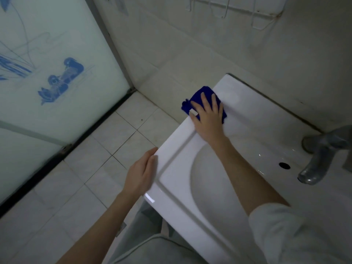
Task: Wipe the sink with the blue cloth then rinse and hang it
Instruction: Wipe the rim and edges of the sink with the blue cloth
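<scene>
A white ceramic sink [247, 119] fills the right half of the head view, its oval basin [213, 178] below the middle. The blue cloth [204, 92] lies crumpled on the sink's flat left ledge, near the far left corner. My right hand [208, 116] presses flat on the cloth with its fingers spread and straight. My left hand [142, 173] rests against the sink's near left corner, fingers straight along the rim. A small white tag sticks out of the cloth by my right thumb.
A grey metal tap [320, 159] stands at the right edge of the sink, beside a small overflow hole [284, 165]. A white wire rack [238, 10] hangs on the tiled wall above. A frosted glass door [47, 73] with blue drawings borders the tiled floor [85, 178] on the left.
</scene>
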